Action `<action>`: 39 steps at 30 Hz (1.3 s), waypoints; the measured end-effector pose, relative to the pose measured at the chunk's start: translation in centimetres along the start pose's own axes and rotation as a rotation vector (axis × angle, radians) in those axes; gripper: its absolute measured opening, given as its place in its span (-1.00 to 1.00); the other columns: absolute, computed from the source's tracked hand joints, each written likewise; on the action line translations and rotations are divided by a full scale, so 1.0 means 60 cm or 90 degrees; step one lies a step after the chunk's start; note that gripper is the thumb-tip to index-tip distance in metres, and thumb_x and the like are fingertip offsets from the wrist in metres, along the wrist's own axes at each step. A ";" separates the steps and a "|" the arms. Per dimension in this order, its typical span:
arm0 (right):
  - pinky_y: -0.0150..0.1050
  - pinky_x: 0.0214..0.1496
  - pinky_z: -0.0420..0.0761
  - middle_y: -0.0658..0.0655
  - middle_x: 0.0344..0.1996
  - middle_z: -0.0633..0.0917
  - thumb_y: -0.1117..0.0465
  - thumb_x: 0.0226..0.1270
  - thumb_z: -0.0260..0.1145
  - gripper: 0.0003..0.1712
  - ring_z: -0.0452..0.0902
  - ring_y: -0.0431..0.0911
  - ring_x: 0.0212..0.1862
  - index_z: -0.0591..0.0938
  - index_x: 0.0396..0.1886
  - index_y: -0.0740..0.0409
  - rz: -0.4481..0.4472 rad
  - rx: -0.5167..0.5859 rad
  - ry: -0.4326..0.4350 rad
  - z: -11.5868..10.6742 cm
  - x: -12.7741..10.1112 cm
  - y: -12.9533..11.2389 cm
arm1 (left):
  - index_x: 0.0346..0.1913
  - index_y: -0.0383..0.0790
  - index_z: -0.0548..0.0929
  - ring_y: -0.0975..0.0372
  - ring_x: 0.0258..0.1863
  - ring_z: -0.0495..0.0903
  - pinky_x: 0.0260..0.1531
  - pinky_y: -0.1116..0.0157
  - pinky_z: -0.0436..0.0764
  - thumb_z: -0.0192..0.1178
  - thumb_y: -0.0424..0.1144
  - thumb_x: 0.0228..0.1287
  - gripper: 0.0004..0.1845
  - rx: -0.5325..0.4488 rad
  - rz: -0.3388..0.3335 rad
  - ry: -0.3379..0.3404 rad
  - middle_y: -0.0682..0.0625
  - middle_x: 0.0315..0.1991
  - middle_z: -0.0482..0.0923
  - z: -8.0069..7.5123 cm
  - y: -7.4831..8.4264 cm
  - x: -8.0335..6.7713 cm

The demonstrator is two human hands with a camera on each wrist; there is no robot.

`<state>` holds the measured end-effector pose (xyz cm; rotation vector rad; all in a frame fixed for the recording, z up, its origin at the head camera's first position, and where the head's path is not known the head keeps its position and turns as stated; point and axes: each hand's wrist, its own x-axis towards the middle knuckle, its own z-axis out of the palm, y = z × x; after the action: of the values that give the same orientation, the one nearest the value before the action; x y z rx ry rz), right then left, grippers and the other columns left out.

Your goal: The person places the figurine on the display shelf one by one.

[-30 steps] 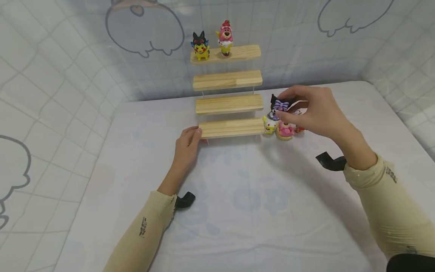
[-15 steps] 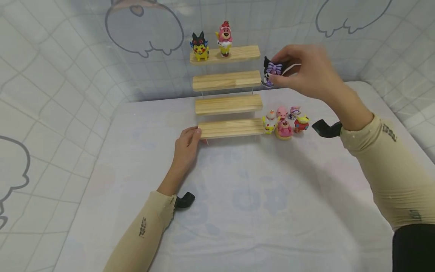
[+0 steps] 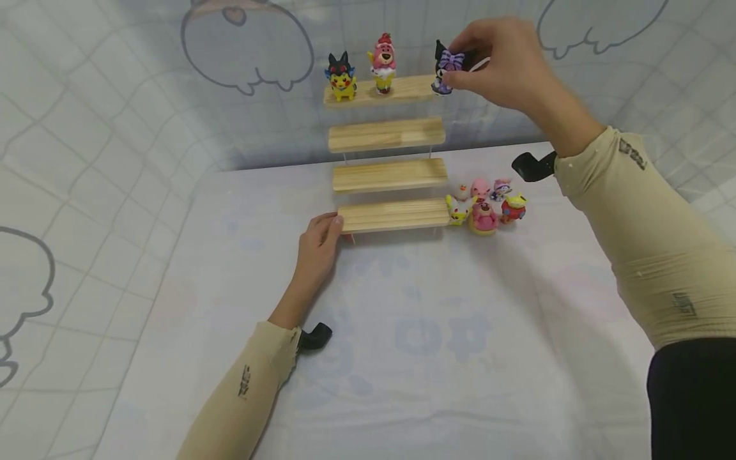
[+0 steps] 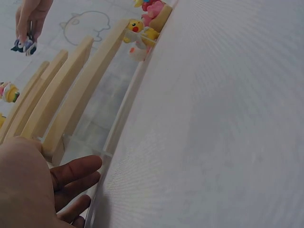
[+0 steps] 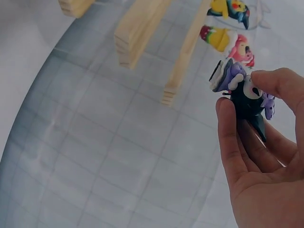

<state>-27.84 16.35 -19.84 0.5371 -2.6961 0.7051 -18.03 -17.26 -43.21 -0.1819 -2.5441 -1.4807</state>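
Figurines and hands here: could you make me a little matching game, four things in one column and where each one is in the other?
Things:
1. black figurine with purple bow
2. yellow figurine with black ears
3. left hand
4. pink figurine on a ring

Places:
A. on the bed sheet, right of the lowest step
B. pinched in the right hand
C. against the lowest step's left end
D. standing on the top step

Pairs: 1-B, 2-D, 3-C, 4-A
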 end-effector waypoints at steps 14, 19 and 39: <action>-0.42 0.05 0.50 0.14 0.25 0.70 -0.06 0.54 0.30 -0.41 0.57 -0.08 0.13 0.58 0.42 0.11 0.046 -0.010 -0.019 0.031 0.046 0.010 | 0.06 -0.34 0.77 0.02 0.43 0.48 0.48 0.00 0.38 0.02 -0.01 0.68 -0.53 -0.012 0.012 -0.001 -0.22 0.33 0.59 0.007 -0.003 0.004; -0.34 0.11 0.52 0.18 0.18 0.74 -0.05 0.52 0.32 -0.40 0.61 -0.04 0.12 0.57 0.42 0.12 0.038 -0.005 -0.020 0.038 0.045 0.018 | 0.08 -0.33 0.77 0.03 0.42 0.49 0.47 0.01 0.39 0.00 0.01 0.68 -0.51 -0.003 0.012 -0.003 -0.20 0.32 0.60 0.009 -0.001 0.005; -0.29 0.17 0.58 0.18 0.25 0.70 -0.04 0.40 0.47 -0.20 0.61 -0.05 0.15 0.42 0.53 0.10 0.069 0.035 -0.034 0.058 0.058 0.015 | -0.06 -0.30 0.80 0.05 0.41 0.50 0.45 0.00 0.41 0.01 0.03 0.68 -0.52 -0.015 0.022 -0.009 -0.19 0.32 0.60 0.014 -0.001 -0.001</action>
<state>-31.97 14.30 -21.78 0.4316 -2.7797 0.8061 -18.05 -16.56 -43.66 -0.2380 -2.5222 -1.5020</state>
